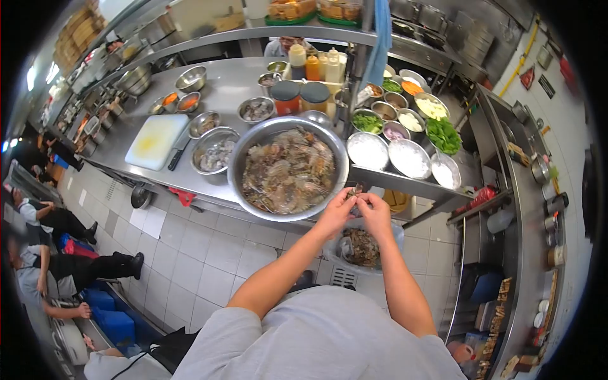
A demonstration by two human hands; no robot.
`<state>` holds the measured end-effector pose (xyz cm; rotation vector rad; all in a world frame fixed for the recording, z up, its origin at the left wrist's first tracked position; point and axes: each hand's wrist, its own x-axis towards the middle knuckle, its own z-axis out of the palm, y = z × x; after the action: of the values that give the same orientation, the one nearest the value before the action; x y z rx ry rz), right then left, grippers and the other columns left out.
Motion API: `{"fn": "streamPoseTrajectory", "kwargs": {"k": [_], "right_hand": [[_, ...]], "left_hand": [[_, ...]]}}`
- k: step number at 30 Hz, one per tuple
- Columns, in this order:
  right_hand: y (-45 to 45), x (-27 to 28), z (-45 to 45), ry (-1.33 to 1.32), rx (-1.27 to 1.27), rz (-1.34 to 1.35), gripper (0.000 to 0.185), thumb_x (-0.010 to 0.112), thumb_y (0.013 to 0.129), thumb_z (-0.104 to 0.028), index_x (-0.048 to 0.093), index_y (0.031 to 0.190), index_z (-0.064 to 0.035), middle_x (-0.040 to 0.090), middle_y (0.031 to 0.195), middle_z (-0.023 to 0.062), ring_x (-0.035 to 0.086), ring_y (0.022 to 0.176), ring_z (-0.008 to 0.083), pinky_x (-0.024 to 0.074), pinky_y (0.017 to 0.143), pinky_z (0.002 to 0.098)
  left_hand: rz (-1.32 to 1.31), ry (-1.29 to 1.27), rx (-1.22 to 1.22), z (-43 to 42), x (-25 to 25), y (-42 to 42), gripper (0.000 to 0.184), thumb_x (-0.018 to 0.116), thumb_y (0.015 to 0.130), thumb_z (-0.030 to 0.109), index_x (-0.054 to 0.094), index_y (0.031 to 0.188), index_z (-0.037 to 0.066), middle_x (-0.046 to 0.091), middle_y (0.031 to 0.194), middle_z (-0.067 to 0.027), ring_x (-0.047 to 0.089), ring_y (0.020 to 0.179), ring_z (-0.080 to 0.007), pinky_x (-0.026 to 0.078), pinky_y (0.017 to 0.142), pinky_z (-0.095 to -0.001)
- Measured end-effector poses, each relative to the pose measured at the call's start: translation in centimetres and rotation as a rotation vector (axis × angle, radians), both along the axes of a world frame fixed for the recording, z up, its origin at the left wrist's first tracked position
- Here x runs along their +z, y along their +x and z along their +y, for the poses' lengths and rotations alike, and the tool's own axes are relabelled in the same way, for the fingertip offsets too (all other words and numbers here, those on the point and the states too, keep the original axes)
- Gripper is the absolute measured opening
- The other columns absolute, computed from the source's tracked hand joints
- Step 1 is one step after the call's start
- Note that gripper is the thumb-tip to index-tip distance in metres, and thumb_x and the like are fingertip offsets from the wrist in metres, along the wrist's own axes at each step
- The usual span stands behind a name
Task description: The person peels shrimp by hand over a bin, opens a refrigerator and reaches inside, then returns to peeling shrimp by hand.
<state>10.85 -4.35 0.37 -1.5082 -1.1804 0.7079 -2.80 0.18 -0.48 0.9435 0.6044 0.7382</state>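
Note:
My left hand (337, 211) and my right hand (373, 214) meet in front of me, fingers pinched together around a small greyish shrimp (357, 189). Only its tip shows above the fingertips; the rest is hidden. Just left of the hands, a large steel bowl (236, 172) stands at the counter's edge, heaped with unpeeled shrimp (290, 168). Below the hands is a plastic-lined bin (397, 239) holding a pile of shells and heads (361, 247). A smaller steel bowl (197, 163) with pale peeled shrimp (215, 152) sits beyond the large bowl's left side.
On the steel counter (237, 76) lie a white cutting board (151, 142) and a knife (180, 151). Squeeze bottles (313, 68) stand behind. To the right are several ingredient containers (367, 151) and leafy greens (443, 135). Other people (54, 272) are at the left.

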Motion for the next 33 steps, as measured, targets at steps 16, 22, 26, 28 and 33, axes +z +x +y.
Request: {"fn": "streamPoseTrajectory", "kwargs": {"k": [16,22,26,28,33], "right_hand": [[6.5,-12.1,-8.6,-0.378,-0.329,0.630,0.012,0.056,0.097,-0.023,0.057,0.096,-0.0106,0.063,0.080,0.0017,0.059,0.067,0.0113,0.0484,0.058,0.0257],[10.5,-24.3,-19.2,-0.800,-0.358,0.416,0.008,0.058,0.089,-0.019,0.057,0.090,-0.0106,0.063,0.075,0.0044,0.057,0.057,0.0136,0.0438,0.047,0.0244],[9.5,-24.7,-20.7,-1.007,-0.374,0.344,0.009,0.060,0.087,-0.017,0.058,0.091,-0.0095,0.064,0.076,0.0068,0.057,0.056,0.0161,0.0443,0.046,0.0276],[9.9,-25.6,-20.1,-1.006,-0.348,0.378,0.009,0.060,0.088,-0.017,0.058,0.093,-0.0093,0.064,0.078,0.0072,0.058,0.057,0.0169,0.0464,0.048,0.0301],[10.0,-25.6,-16.6,-0.868,-0.273,0.324,0.013,0.060,0.091,-0.021,0.061,0.096,-0.0093,0.064,0.078,0.0061,0.059,0.059,0.0163,0.0483,0.050,0.0306]], "left_hand": [[-0.231,-0.111,0.645,13.3,2.3,-19.5,0.052,0.044,0.088,-0.007,0.036,0.137,0.007,0.056,0.121,-0.0148,0.059,0.110,-0.0274,0.053,0.091,-0.0443],[-0.250,-0.034,0.693,15.7,0.0,-22.8,0.044,0.045,0.090,-0.006,0.041,0.132,0.006,0.060,0.118,-0.0101,0.060,0.105,-0.0215,0.051,0.093,-0.0423],[-0.263,-0.055,0.714,16.7,0.3,-23.4,0.042,0.048,0.095,0.000,0.039,0.136,0.007,0.061,0.105,-0.0080,0.062,0.085,-0.0180,0.057,0.082,-0.0385],[-0.252,-0.071,0.742,17.1,0.5,-23.2,0.040,0.049,0.096,0.001,0.040,0.134,0.007,0.061,0.102,-0.0077,0.063,0.082,-0.0185,0.058,0.078,-0.0390],[-0.198,-0.094,0.738,18.9,0.8,-22.4,0.037,0.048,0.099,0.007,0.039,0.135,0.009,0.060,0.102,-0.0087,0.063,0.079,-0.0202,0.059,0.071,-0.0387]]}}
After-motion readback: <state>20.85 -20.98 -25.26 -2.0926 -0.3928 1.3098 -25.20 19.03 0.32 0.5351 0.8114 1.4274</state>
